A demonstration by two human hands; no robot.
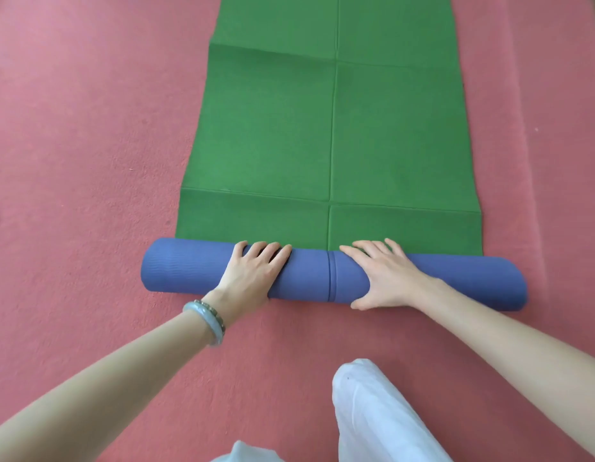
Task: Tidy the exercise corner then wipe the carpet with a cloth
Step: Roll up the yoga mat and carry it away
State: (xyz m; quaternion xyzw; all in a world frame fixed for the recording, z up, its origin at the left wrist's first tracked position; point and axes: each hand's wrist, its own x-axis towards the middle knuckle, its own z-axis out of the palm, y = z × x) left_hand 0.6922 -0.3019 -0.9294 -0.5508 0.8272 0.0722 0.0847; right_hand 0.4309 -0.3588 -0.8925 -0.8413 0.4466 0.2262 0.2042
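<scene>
An exercise mat lies on the pink carpet point(82, 145). Its green top face point(332, 128) stretches away from me, creased into panels. The near end is rolled into a blue cylinder point(309, 275) lying crosswise. My left hand point(252, 271) presses flat on the roll left of its middle, fingers spread over the top. My right hand point(382, 271) presses on the roll right of the middle, fingers straight, thumb low on the near side.
My knee in white trousers point(366, 401) rests on the carpet just behind the roll. A grey-green bangle point(206, 321) sits on my left wrist. Carpet extends on both sides of the mat.
</scene>
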